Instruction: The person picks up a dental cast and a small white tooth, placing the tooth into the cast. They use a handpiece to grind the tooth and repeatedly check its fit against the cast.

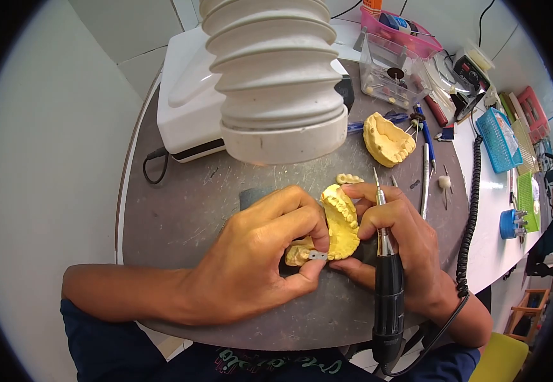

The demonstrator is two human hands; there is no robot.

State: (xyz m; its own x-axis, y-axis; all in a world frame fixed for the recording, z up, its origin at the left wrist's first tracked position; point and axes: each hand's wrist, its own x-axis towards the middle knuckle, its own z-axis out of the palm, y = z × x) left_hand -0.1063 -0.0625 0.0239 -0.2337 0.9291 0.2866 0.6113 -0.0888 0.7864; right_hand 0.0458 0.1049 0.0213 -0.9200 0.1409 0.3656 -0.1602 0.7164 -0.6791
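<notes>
A yellow plaster dental model [340, 232] is held above the bench, tooth rows facing up. The fingers of my right hand [404, 248] are closed around its right side. That same hand carries a black rotary handpiece [388, 305], whose thin bur points up and away. My left hand [264, 248] is closed in a pinch at the model's left end. Between its thumb and fingertip shows a small grey piece with dark holes [317, 254], against the teeth; whether it is seated cannot be seen. A short row of tooth-coloured crowns [350, 179] lies just beyond.
A white flexible suction hose [283, 137] hangs overhead, before a white machine [190, 108]. Another plaster model [388, 140] sits at the back right, near a clear plastic box [394, 70]. Pen-like tools [425, 178] and a coiled black cord [470, 216] lie right.
</notes>
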